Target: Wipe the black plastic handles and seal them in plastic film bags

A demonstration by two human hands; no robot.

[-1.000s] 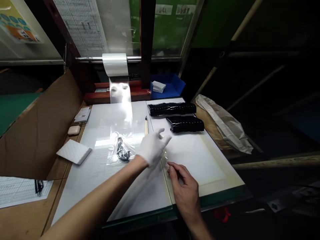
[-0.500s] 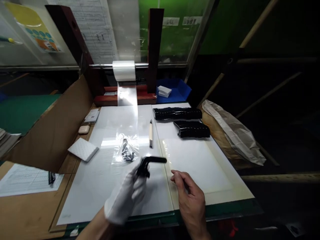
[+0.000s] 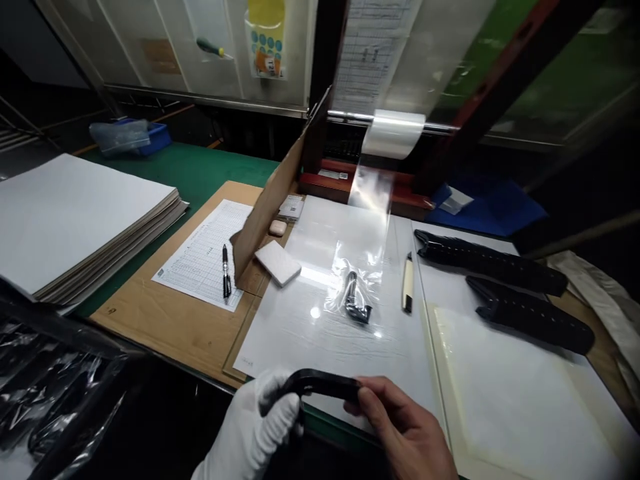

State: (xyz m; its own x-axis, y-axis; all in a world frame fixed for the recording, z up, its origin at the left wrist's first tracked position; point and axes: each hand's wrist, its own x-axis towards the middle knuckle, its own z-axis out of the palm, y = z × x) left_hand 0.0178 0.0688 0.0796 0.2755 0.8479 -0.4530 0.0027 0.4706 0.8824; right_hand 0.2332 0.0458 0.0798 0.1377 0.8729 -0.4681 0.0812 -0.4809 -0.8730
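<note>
Since the half-second-earlier frame, the black handle has moved toward the wearer and the right hand has come onto its free end, while the view has swung left. Its hold is accordingly two-handed, judged steadier and suited to turning or checking the piece. Gloved left hand, at eight o'clock of the handle, grips the bent end between thumb and fingers; bare right hand, at four o'clock, pinches the straight end between thumb and forefinger. Handle appears held above the near edge of the bench; details of its underside are not discernible. Taken from the handle, a bagged black part lies at one o'clock, a cutter between one and two, and two dark pieces between two and three. White pad sits at eleven o'clock. Film roll hangs just past twelve.
</note>
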